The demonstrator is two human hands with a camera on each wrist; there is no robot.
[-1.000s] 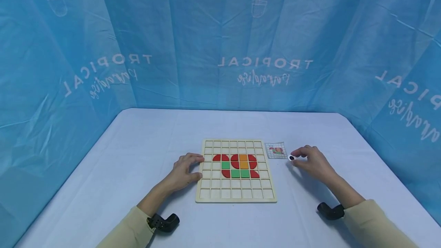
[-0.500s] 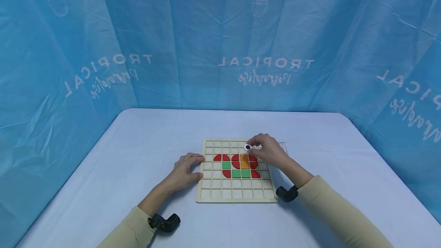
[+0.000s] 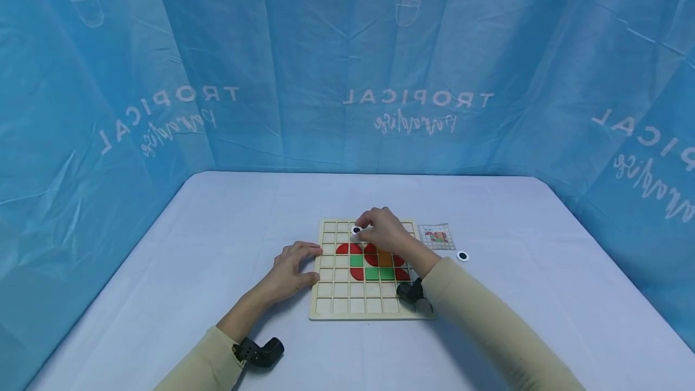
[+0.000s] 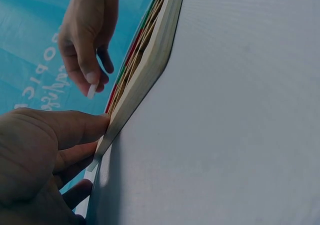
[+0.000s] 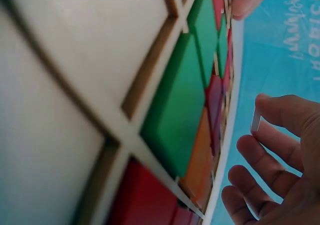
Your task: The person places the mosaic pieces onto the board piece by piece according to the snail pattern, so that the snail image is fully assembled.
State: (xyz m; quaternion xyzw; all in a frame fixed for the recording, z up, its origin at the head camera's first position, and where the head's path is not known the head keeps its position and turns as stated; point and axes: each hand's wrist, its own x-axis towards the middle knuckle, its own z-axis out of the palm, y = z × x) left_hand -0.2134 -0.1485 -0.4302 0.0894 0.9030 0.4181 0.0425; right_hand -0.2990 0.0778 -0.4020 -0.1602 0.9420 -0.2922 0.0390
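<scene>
Over the upper part of a wooden grid board (image 3: 333,289), my right hand (image 3: 384,229) pinches a round white eye tile (image 3: 356,230) with a black centre. The thumb and a finger hold this tile at its edges, raised off the board, as the right wrist view shows. My left hand (image 3: 291,270) rests at the board's left edge, its thumb and fingertips touching the rim. Red quarter-circle tiles (image 3: 356,274), green square tiles (image 3: 371,273) and orange tiles (image 3: 385,258) sit in the grid. My right hand and forearm partly cover them.
A small pattern card (image 3: 437,236) with a coloured picture lies right of the board. A second eye tile (image 3: 463,256) lies on the white-covered table (image 3: 488,210) below the card. Blue printed cloth (image 3: 304,47) hangs around the table's back and sides.
My right hand has carried the eye tile leftward from beside the card to above the board. The second eye tile is now visible on the table. My left hand stays in place.
</scene>
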